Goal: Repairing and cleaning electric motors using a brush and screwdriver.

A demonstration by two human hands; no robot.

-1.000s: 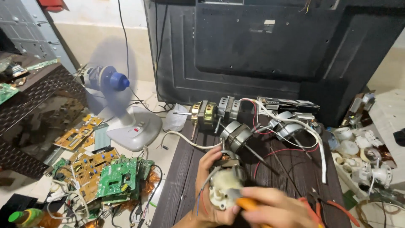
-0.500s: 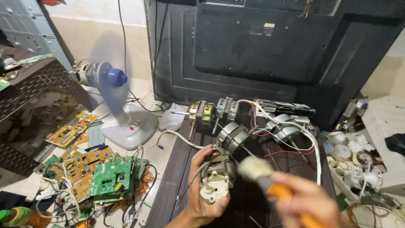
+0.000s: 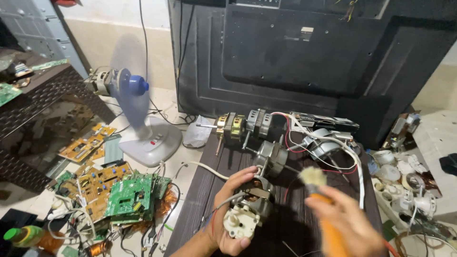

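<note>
Left hand (image 3: pixel 233 214) has its fingers wrapped round a small fan motor (image 3: pixel 247 207), held just above the dark counter (image 3: pixel 200 204), white gear end toward the person, shaft end pointing away. Right hand (image 3: pixel 345 221) is clenched on an orange-handled brush (image 3: pixel 320 202), bristles up and tilted toward the motor, just to its right and not touching. More motors (image 3: pixel 243 126) lie further back, a blue fan (image 3: pixel 133 102) off left.

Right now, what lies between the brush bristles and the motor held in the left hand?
In the head view, only bare dark tabletop with a thin red wire shows between the brush and the motor in the left hand.
</note>
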